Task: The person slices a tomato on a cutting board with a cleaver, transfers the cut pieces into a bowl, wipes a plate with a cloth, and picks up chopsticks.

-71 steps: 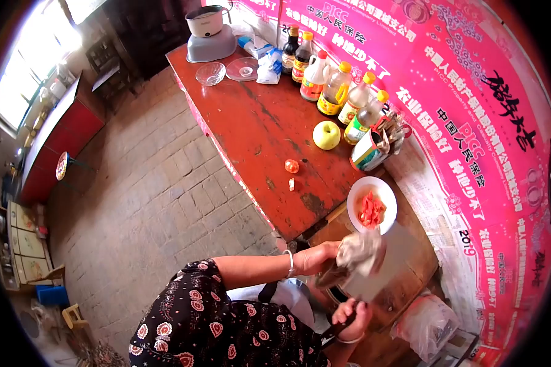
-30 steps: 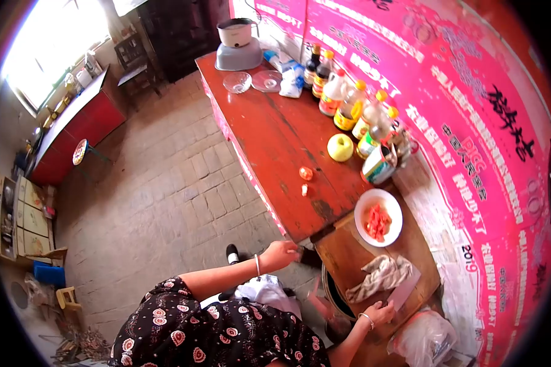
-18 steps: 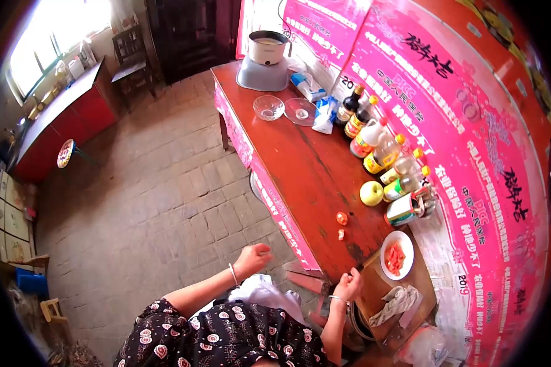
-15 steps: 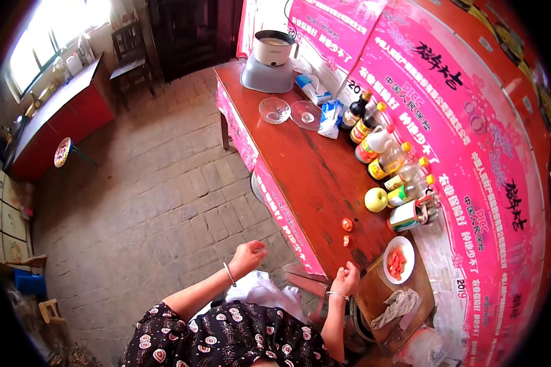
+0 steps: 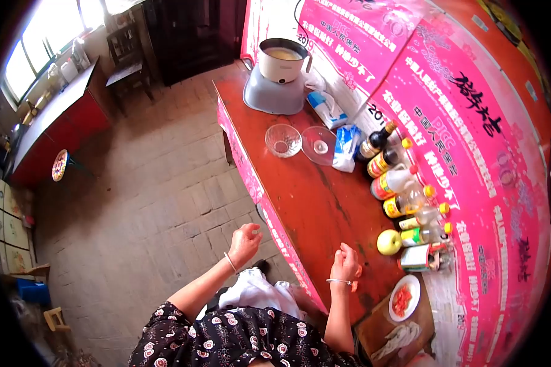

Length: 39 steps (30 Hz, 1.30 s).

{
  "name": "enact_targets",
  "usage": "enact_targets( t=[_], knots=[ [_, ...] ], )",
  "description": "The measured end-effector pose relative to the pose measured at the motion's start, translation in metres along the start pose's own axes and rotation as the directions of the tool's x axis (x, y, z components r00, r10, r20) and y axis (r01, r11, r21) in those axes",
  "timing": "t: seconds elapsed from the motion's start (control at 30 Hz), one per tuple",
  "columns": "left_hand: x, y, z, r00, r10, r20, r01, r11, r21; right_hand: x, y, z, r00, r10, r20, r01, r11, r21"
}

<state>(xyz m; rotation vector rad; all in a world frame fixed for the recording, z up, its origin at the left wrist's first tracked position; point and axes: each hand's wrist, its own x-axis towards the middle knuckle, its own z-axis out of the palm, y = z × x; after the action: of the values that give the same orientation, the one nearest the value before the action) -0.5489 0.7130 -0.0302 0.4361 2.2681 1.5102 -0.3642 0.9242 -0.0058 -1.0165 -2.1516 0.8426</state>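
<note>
The left grip [image 5: 245, 242], over the floor [image 5: 165, 214] just off the bench [image 5: 312, 211], is loosely curled, with nothing seen in it. The right grip [image 5: 344, 263], over the near end of the bench, is half unfurled, fingers bent and pointing toward the far end; it too shows nothing held. Whether it touches the bench cannot be told.

The tomato [image 5: 359, 270] lies on the bench right beside this grip, which partly covers it. A small scrap [image 5: 354, 285] peeps out by the wrist. The bowl [image 5: 415, 294] of red pieces stands on the board [image 5: 371, 324], near a crumpled cloth [image 5: 395, 341]; the board's near end is hidden by the sleeve and lost in the dark rim of the view.

The apple [image 5: 389, 242] sits beside the can [image 5: 415, 258] and the row of bottles [image 5: 393, 182], whose labels are too small to read. The pot [image 5: 280, 67] is on a grey stand [image 5: 274, 98].

The pink poster [image 5: 465, 116] reads "PICC", "中国人民保险", "农业保险好 种地少不了" and "猪年大吉". A "2019" shows near the pot; another is cut short at "201".
</note>
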Motion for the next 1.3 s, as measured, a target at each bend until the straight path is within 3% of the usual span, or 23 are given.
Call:
enact_targets(
  t=[0.1,0.2,0.37,0.7,0.9,1.0,1.03,1.17,1.27,1.3],
  knots=[
    [0.047,0.011,-0.003,0.994,0.087,-0.06,-0.077,0.985,0.152,0.049,-0.033,0.025,0.988,-0.13,0.081,0.133,0.991,-0.032],
    [0.099,-0.005,0.0,0.931,0.323,-0.171,-0.264,0.917,0.298,0.094,-0.051,0.057,0.96,-0.247,0.132,0.249,0.969,0.005],
    [0.183,0.006,-0.011,0.902,0.387,-0.19,-0.284,0.866,0.412,0.16,-0.082,0.092,0.892,-0.428,0.146,0.433,0.901,-0.003],
    [0.321,-0.006,-0.017,0.847,0.524,-0.095,-0.322,0.645,0.693,0.3,-0.132,0.175,0.815,-0.521,0.251,0.575,0.781,-0.246],
    [0.328,0.006,-0.017,0.849,0.517,-0.109,-0.326,0.675,0.662,0.401,-0.134,0.257,0.865,-0.358,0.352,0.498,0.699,-0.513],
    [0.331,0.005,-0.017,0.855,0.509,-0.097,-0.33,0.679,0.656,0.442,-0.139,0.293,0.878,-0.255,0.405,0.475,0.572,-0.669],
    [0.33,0.004,-0.017,0.855,0.511,-0.091,-0.332,0.673,0.66,0.452,-0.144,0.298,0.866,-0.154,0.476,0.483,0.505,-0.715],
    [0.331,0.007,-0.019,0.857,0.509,-0.085,-0.344,0.687,0.64,0.488,-0.129,0.326,0.89,-0.051,0.453,0.402,0.555,-0.728],
    [0.332,0.007,-0.02,0.864,0.496,-0.083,-0.345,0.704,0.621,0.509,-0.124,0.313,0.952,-0.105,0.287,0.249,0.811,-0.529],
    [0.332,0.006,-0.02,0.867,0.492,-0.081,-0.344,0.708,0.617,0.51,-0.121,0.301,0.953,-0.174,0.247,0.252,0.908,-0.336]
  ],
)
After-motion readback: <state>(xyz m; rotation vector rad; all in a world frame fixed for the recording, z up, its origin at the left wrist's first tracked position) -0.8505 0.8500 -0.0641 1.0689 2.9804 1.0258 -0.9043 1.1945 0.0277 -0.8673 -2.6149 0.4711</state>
